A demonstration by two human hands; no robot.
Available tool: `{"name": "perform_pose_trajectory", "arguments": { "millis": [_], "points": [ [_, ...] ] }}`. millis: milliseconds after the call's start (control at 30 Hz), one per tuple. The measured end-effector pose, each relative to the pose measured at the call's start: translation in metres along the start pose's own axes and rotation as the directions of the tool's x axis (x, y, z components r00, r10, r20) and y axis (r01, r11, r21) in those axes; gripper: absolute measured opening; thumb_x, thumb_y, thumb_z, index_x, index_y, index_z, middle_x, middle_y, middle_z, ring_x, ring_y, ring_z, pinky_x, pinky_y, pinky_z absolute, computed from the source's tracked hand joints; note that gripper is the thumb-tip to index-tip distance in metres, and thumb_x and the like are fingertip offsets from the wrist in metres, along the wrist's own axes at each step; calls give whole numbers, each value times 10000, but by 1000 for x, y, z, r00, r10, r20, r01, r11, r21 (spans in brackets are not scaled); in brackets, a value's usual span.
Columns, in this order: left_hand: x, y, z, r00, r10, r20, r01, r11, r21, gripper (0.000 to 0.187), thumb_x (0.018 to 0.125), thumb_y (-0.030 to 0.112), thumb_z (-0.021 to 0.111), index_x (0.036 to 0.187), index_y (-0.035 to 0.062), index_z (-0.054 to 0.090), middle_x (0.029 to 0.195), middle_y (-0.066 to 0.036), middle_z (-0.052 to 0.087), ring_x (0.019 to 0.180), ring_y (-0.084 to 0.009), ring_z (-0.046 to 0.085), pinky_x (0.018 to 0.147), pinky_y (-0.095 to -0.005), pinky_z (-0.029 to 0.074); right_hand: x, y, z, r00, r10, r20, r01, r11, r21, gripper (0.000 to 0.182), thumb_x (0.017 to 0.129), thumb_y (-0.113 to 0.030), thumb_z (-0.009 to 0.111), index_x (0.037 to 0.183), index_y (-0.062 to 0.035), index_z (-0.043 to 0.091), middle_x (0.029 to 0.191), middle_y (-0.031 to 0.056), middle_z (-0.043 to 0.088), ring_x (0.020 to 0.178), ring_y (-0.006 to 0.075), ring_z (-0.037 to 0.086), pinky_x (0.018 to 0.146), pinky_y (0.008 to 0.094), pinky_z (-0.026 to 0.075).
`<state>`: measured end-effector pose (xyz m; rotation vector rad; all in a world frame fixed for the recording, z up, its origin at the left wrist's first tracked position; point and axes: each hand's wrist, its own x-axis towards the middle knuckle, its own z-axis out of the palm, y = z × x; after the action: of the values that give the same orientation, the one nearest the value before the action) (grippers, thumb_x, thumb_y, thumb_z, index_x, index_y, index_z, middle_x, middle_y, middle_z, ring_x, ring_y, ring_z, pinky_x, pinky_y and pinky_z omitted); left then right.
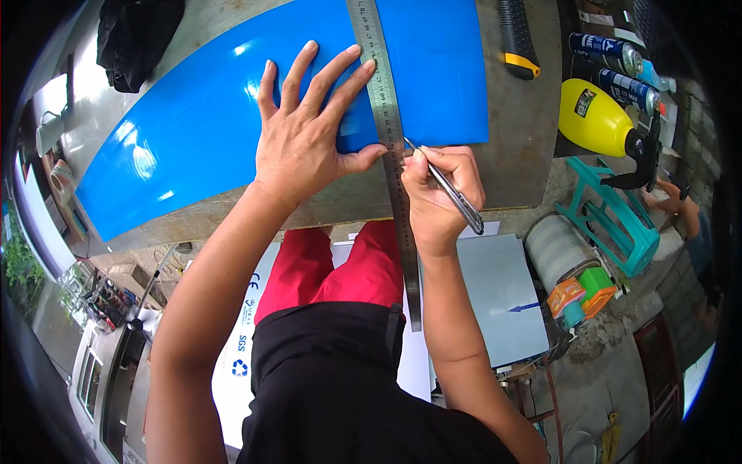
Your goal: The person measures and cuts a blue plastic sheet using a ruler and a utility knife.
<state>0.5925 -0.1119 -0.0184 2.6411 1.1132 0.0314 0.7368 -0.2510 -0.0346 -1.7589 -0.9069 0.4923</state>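
Observation:
My left hand [301,139] lies with fingers spread on a glossy blue sheet [185,116]. Its index fingertip and thumb tip press at the left edge of a long steel ruler [379,77], which crosses the sheet and hangs past the table's near edge. A slim dark pen [452,189] is gripped in my right hand [444,193], just right of the ruler. The pen's tip meets the ruler's right edge near the sheet's lower border. Part of the ruler is hidden behind my right fingers.
A black-and-yellow handled tool [519,46] lies right of the sheet, a black cloth [139,42] at upper left. Spray cans [605,54] and a yellow spray bottle [591,116] are at right. A green stool [610,216] stands below them; a person's arm shows at far right.

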Motion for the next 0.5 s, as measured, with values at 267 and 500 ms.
{"name": "perform_pose_trajectory", "arguments": {
  "millis": [267,500],
  "points": [
    [0,0,0,1000,-5,8,5,1000,3,997,749,838,689,1581,337,464,1657,34,392,1586,-290,234,1303,-563,42,1,0,-1,1000,5,25,-6,1000,6,127,887,120,731,953,69,635,927,133,664,772,190,731,709,306,627],
    [0,0,-1,1000,-5,0,5,1000,-11,995,740,803,718,1579,329,470,1655,39,398,1581,-293,245,1299,-567,58,0,1,2,999,29,-23,-28,999,29,136,874,62,771,934,41,651,892,133,681,759,204,727,694,314,616]
  ]
}}
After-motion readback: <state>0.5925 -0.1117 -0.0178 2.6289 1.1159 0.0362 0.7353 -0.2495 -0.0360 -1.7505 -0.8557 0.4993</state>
